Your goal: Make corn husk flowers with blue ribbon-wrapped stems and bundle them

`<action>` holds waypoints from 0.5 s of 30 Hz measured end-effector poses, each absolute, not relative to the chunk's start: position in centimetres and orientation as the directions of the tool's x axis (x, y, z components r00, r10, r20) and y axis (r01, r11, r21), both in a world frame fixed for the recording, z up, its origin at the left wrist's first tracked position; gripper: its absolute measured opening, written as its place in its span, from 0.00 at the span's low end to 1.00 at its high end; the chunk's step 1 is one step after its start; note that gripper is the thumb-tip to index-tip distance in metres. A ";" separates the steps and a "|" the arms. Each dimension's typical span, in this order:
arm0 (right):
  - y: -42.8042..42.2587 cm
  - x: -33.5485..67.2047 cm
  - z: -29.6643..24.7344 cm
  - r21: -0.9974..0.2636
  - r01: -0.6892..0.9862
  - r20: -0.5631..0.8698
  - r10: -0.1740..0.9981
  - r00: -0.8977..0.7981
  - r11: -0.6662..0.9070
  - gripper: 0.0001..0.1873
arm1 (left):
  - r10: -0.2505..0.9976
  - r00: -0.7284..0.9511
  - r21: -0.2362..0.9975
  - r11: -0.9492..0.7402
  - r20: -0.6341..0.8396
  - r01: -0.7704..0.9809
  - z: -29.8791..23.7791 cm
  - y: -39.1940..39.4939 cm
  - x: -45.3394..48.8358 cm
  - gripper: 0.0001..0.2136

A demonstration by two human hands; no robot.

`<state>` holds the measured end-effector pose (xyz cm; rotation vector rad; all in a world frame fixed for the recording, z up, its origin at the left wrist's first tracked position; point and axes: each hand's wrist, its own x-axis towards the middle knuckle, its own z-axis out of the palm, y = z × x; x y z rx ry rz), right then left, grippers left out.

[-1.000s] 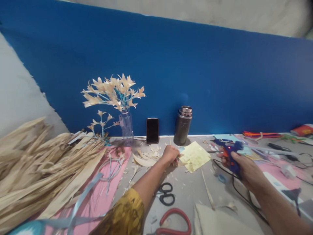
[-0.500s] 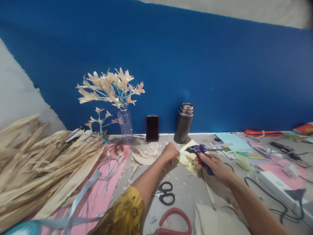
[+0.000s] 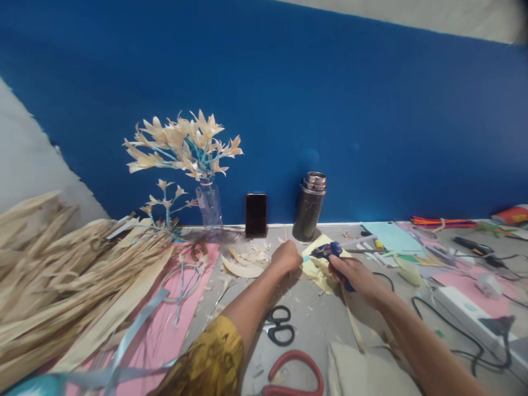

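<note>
My left hand (image 3: 286, 257) is closed in a fist on a small pale leaf piece, resting on the grey table near a pile of leaf scraps (image 3: 247, 261). My right hand (image 3: 355, 274) grips a blue hot glue gun (image 3: 330, 253), its nozzle pointing left at the piece in my left hand. Both hands meet over a yellow paper sheet (image 3: 319, 264). What exactly the left fist holds is mostly hidden.
A vase of pale leaf flowers (image 3: 208, 203), a phone (image 3: 256, 214) and a metal flask (image 3: 309, 206) stand against the blue wall. Dried leaves (image 3: 61, 275) pile at left. Black scissors (image 3: 279, 325), red-handled scissors (image 3: 295, 371), cables and a power strip (image 3: 474, 308) lie nearby.
My right hand brought the glue gun leftward from the right side of the table up to my left hand. The left hand stayed in place.
</note>
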<state>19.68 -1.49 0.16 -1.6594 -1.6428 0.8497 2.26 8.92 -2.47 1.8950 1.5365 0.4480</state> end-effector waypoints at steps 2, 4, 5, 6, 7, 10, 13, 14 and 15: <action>-1.4 19.6 0.0 -0.810 0.587 -0.008 1.000 -0.001 -0.006 0.31 | 0.959 0.253 0.668 -0.104 -0.130 0.737 -2.4 8.9 2.3 0.05; -1.2 19.4 -0.1 -0.804 0.595 -0.012 1.000 -0.006 -0.006 0.32 | 0.960 0.249 0.666 -0.105 -0.126 0.739 -2.4 8.8 2.3 0.05; -1.2 19.3 -0.2 -0.801 0.599 -0.011 1.000 -0.005 -0.006 0.32 | 0.961 0.248 0.664 -0.105 -0.125 0.740 -2.4 8.8 2.3 0.05; -1.2 19.3 -0.2 -0.798 0.603 -0.008 1.000 -0.003 -0.005 0.32 | 0.961 0.247 0.663 -0.104 -0.126 0.742 -2.3 8.8 2.3 0.05; -1.2 19.2 -0.2 -0.795 0.607 -0.003 1.000 -0.002 -0.001 0.32 | 0.961 0.246 0.662 -0.103 -0.127 0.742 -2.3 8.8 2.3 0.05; -1.2 19.1 -0.3 -0.785 0.620 0.010 1.000 -0.018 0.019 0.31 | 0.960 0.249 0.665 -0.102 -0.130 0.739 -2.3 8.8 2.2 0.05; -1.2 19.1 -0.3 -0.765 0.643 0.027 0.999 -0.022 0.035 0.31 | 0.960 0.249 0.670 -0.098 -0.132 0.736 -2.4 8.9 2.2 0.06; -1.2 19.2 -0.3 -0.756 0.653 0.035 0.999 -0.015 0.036 0.31 | 0.960 0.248 0.672 -0.096 -0.134 0.734 -2.5 8.9 2.2 0.06; -1.3 19.2 -0.2 -0.747 0.664 0.045 0.999 -0.008 0.039 0.30 | 0.960 0.247 0.675 -0.094 -0.135 0.732 -2.5 8.9 2.2 0.06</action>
